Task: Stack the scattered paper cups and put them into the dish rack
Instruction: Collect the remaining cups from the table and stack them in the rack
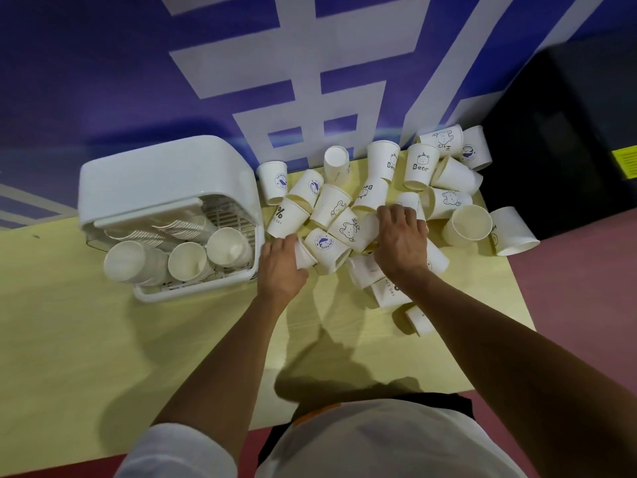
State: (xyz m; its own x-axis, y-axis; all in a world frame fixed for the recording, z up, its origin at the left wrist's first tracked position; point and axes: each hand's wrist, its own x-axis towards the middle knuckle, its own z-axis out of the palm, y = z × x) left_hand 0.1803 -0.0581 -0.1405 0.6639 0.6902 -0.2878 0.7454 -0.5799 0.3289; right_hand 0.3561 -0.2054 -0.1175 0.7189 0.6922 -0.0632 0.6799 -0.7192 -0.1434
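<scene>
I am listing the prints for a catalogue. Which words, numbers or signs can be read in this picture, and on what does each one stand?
"Bear": Bear cup, at the back of the pile.
"Hi": bear-face cup, lying in the pile.
"%" and "DAY": percent cup, near the dish rack.
Blue-logo cup: ring of text too small to read.
Yellow label: blurred.
White wall characters: cut off.

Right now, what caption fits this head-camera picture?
Left hand and right hand grip scattered paper cups on a yellow table beside a dish rack holding cup stacks.
</scene>
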